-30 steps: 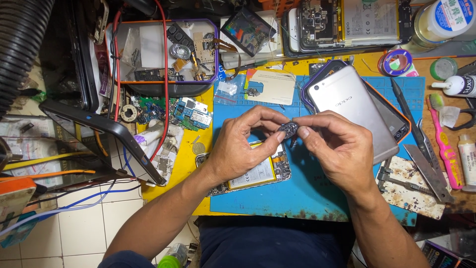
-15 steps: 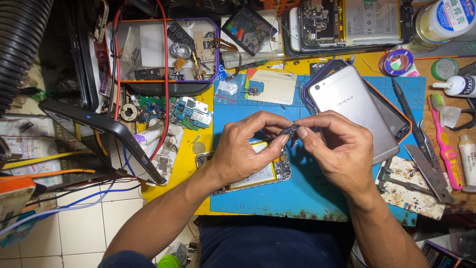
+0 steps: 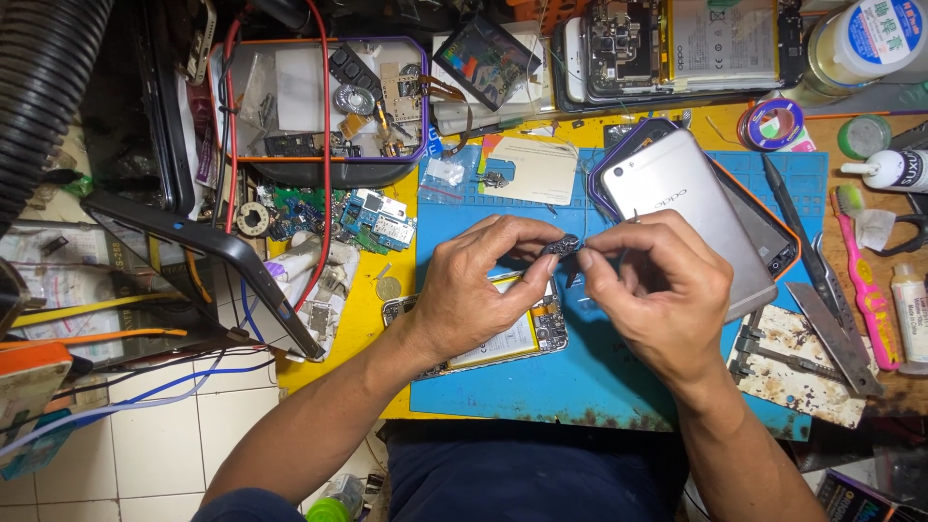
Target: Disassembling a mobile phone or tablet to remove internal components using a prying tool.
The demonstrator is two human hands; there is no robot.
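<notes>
Both hands meet over the blue mat [image 3: 619,387], just above centre; left hand [image 3: 478,290] pinches a small dark part [image 3: 562,246] between thumb and fingertips; right hand [image 3: 657,290] is closed in a pinch on the other end of the same part, and a thin metal tip sticks up just above its fingers, tool type too small to tell.

Part sits right between the two sets of fingertips, touching both; neither hand is nearer, it is shared; long axis runs roughly left-right, tilted slightly up toward the right hand; which end is the front I cannot tell, it is too small and half covered by fingers.

Directly under the left hand: an opened phone [image 3: 503,333] lying flat on the mat, battery and board showing, mostly hidden by the palm; so the part is held just above and to the right of that phone's upper edge.

Just right of the right hand: a silver phone back [image 3: 677,193] lying tilted on the mat; parts tray [image 3: 319,106] well apart at upper left; pink toothbrush [image 3: 860,261] and tweezers [image 3: 802,242] off to the right.
</notes>
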